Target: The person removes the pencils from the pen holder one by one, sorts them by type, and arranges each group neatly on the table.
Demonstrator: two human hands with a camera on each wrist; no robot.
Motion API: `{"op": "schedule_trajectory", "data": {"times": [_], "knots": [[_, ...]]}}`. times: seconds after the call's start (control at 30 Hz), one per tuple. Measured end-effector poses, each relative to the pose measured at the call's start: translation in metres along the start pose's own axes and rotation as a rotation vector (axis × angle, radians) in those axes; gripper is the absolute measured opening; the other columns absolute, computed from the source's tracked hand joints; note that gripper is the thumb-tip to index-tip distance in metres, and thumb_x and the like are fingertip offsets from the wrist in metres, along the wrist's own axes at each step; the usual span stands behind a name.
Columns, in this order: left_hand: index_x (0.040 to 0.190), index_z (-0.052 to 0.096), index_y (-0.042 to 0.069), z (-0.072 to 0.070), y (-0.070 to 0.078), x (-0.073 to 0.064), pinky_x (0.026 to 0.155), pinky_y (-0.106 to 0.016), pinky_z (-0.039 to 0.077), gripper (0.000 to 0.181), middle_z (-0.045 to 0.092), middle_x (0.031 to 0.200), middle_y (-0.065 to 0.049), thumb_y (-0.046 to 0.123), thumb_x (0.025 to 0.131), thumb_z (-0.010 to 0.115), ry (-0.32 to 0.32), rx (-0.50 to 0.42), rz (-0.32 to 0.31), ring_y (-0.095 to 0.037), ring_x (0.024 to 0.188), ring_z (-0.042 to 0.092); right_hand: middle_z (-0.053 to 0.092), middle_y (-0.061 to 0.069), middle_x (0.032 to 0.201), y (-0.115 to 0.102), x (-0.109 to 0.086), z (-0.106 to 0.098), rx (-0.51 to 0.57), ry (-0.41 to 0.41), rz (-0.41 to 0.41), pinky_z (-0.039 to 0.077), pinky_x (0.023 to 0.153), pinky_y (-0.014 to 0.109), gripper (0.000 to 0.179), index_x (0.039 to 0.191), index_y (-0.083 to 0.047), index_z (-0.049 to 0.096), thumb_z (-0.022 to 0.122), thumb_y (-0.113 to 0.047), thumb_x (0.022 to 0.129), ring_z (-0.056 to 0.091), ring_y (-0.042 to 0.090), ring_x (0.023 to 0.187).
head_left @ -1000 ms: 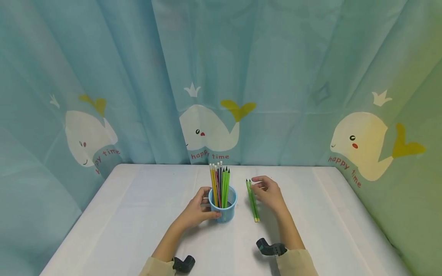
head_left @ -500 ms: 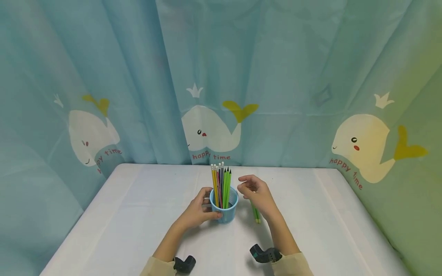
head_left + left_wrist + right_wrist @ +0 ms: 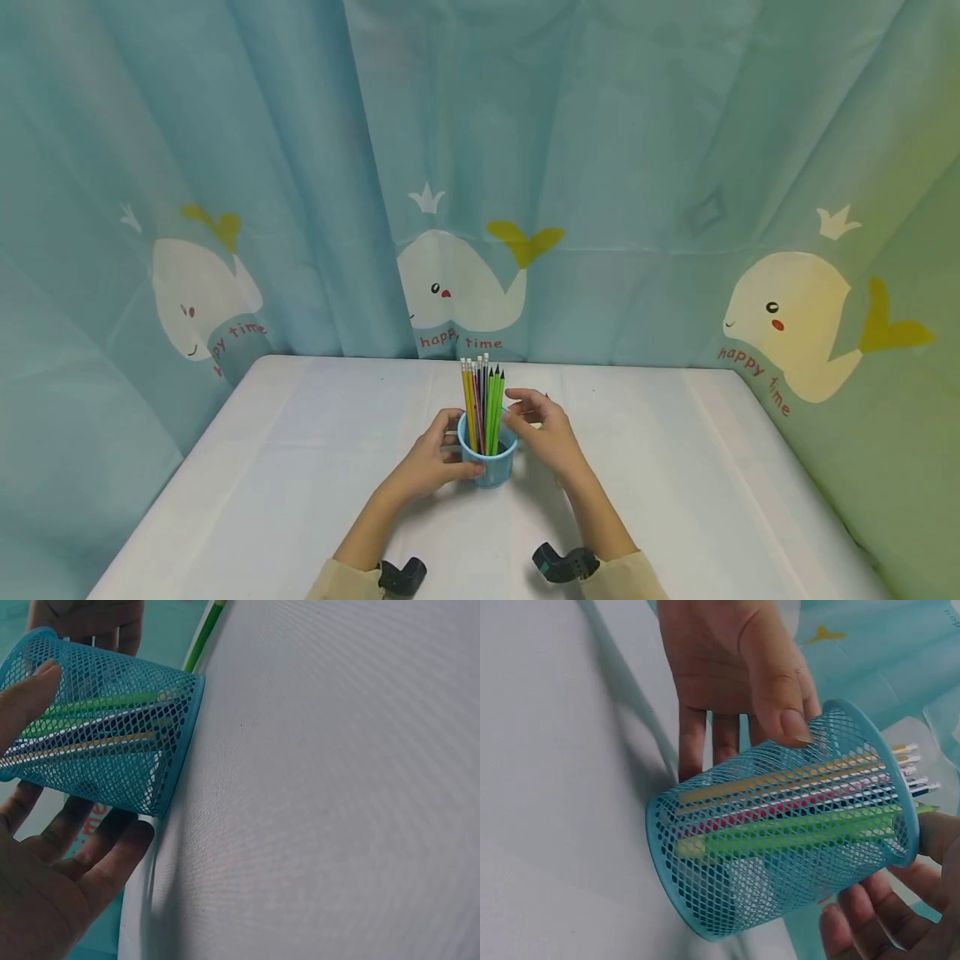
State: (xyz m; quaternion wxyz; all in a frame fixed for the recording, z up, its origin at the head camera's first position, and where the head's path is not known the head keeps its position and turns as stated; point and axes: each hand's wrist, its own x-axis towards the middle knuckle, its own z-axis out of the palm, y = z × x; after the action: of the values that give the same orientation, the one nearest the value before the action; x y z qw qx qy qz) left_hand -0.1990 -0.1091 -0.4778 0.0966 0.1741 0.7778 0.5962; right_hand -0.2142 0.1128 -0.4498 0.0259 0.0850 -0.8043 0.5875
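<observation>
In the head view a light blue mesh pencil cup (image 3: 492,473) stands upright on the table. Yellow, dark, red and green pencils (image 3: 496,408) stand in it. My left hand (image 3: 426,462) grips the cup's left side, thumb in front and fingers behind. On the other side my right hand (image 3: 547,429) is at the rim, fingers loosely bent and thumb close to the green pencils. Whether it touches the cup is unclear. A green pencil (image 3: 202,637) lies on the table beyond the cup in the left wrist view; my right hand and wrist mostly cover that spot in the head view.
A white table (image 3: 697,483) stretches out on both sides of the cup. Behind it hangs a blue-green curtain (image 3: 630,167) printed with whales. Each forearm wears a black wrist device (image 3: 564,563).
My right hand has moved left from the two green pencils on the table to the cup's right rim, leaving them lying. The left hand stays on the cup.
</observation>
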Motion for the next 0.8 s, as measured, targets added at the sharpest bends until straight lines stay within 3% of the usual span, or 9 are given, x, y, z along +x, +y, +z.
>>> {"op": "schedule_trajectory", "data": {"times": [0.27, 0.8], "knots": [[0.142, 0.037, 0.012, -0.0005, -0.0025, 0.0009, 0.103, -0.046, 0.051, 0.079, 0.049, 0.141, -0.014, 0.020, 0.080, 0.085, -0.006, 0.009, 0.002, -0.036, 0.127, 0.055, 0.070, 0.007, 0.117, 0.0014, -0.0006, 0.0038, -0.043, -0.063, -0.031, 0.055, 0.090, 0.046, 0.035, 0.127, -0.009, 0.066, 0.069, -0.024, 0.095, 0.064, 0.023, 0.104], [0.142, 0.036, 0.011, -0.0003, -0.0015, 0.0003, 0.102, -0.045, 0.053, 0.078, 0.048, 0.143, -0.016, 0.019, 0.080, 0.085, -0.009, 0.004, 0.004, -0.038, 0.128, 0.054, 0.070, 0.001, 0.109, -0.0016, -0.0006, 0.0032, 0.003, -0.025, -0.022, 0.052, 0.096, 0.045, 0.021, 0.111, -0.014, 0.069, 0.071, -0.025, 0.093, 0.063, 0.020, 0.103]]}}
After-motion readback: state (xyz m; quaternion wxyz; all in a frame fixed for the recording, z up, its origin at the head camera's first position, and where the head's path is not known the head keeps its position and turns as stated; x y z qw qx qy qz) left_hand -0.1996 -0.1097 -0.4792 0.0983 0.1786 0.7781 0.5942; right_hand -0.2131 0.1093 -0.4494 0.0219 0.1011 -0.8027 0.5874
